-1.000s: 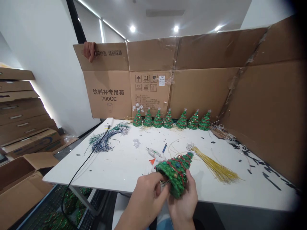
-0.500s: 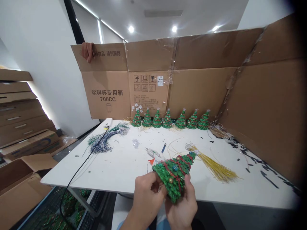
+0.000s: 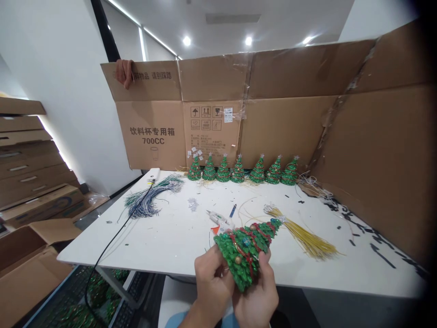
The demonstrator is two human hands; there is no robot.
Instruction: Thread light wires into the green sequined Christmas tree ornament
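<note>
A small green Christmas tree ornament [image 3: 244, 253] with red garlands and gold balls lies tilted on its side above the table's front edge, its tip to the upper right. My right hand [image 3: 257, 291] wraps round it from below, thumb on its near side. At the base, my left hand [image 3: 213, 278] has its fingers curled together at the underside; what they pinch there is hidden. Just beyond the tree lie an orange piece [image 3: 215, 230], a clear pen-like tool [image 3: 218, 218] and a blue marker-like stick [image 3: 233, 210]. To its right is a bundle of yellow wires [image 3: 309, 237].
Several finished-looking trees [image 3: 223, 169] stand in a row before the cardboard screen [image 3: 283, 127]. A blue-green wire bundle [image 3: 146, 200] and a white power strip [image 3: 153, 175] are at the left. Black scraps [image 3: 382, 255] litter the right edge. Below left, a crate [image 3: 75, 314] holds more trees.
The tree has turned slightly in my hands, and its base has shifted a little left. My left hand has moved slightly at the base. Both hands stay at the tree.
</note>
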